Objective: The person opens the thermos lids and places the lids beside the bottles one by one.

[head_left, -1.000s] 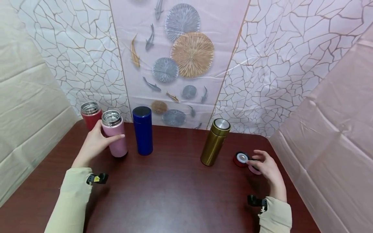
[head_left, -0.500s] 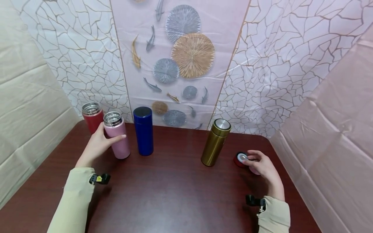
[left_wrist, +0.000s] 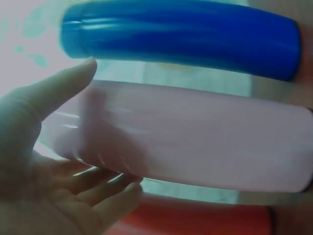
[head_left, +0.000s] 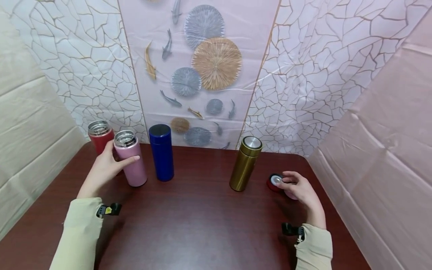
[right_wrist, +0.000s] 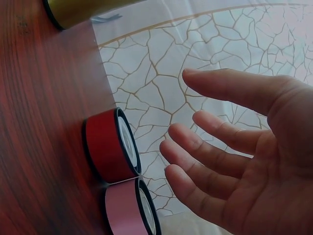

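My left hand holds a pink thermos bottle, thumb along one side and fingers along the other. The bottle stands upright with no lid, its steel mouth showing. A lidless red thermos is partly hidden behind that hand, and a blue thermos stands to the right. On the right side, my right hand hovers with fingers loosely bent and apart. Beside its fingertips are a red lid and a pink lid, lying side by side; in the head view the hand partly covers the pink one.
A gold thermos with its lid on stands right of centre on the dark red-brown table. A patterned cloth hangs along the back edge, with plain cloth walls at the left and right.
The pink thermos has shifted slightly nearer to me and toward the blue one, with my left hand around it. My right hand has moved a little left, over the lids. The head view has shifted slightly.
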The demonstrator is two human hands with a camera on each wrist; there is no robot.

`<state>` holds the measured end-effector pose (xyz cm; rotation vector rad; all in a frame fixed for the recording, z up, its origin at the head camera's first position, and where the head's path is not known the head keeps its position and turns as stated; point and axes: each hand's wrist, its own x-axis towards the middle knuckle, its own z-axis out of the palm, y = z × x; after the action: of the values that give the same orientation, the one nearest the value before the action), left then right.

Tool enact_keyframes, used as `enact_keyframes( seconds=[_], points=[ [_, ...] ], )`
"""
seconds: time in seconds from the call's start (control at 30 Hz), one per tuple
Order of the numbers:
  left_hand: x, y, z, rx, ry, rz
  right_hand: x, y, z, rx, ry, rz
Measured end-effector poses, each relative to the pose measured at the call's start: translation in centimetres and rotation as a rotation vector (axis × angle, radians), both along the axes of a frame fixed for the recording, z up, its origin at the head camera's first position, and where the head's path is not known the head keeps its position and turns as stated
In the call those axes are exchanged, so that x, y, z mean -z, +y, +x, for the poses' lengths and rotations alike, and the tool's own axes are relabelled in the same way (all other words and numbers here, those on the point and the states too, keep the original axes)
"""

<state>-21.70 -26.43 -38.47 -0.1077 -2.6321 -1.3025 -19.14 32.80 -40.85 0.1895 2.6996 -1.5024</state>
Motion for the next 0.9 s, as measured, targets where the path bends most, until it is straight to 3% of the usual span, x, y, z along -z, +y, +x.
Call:
enact_keyframes(
  seconds=[0.2, 0.33, 0.43, 0.53, 0.67, 0.8, 0.9],
  points=[
    [-3.3, 0.8, 2.1, -0.086, 0.214, 0.011, -0.7, 0.0, 0.0, -0.008, 0.032, 0.041],
    [-5.3, 2.5, 3.9, -0.144, 0.369, 0.064, -1.1, 0.0, 0.1, -0.017, 0.060, 0.064],
    [-6.1, 4.5, 4.7, -0.096, 0.459, 0.130, -1.2, 0.1, 0.3, -0.012, 0.057, 0.061],
    [-6.2, 6.9, 4.7, 0.020, 0.493, 0.191, -1.2, 0.1, 0.5, -0.018, 0.035, 0.033],
    [-5.4, 10.7, 3.7, 0.225, 0.425, 0.252, -1.2, 0.1, 0.9, -0.028, 0.041, 0.067],
    [-4.1, 14.9, 1.5, 0.438, 0.272, 0.367, -1.2, 0.1, 1.2, -0.032, 0.062, 0.125],
    [-2.8, 17.7, -0.4, 0.520, 0.137, 0.445, -1.3, -0.2, 1.3, -0.041, 0.066, 0.144]
  ],
)
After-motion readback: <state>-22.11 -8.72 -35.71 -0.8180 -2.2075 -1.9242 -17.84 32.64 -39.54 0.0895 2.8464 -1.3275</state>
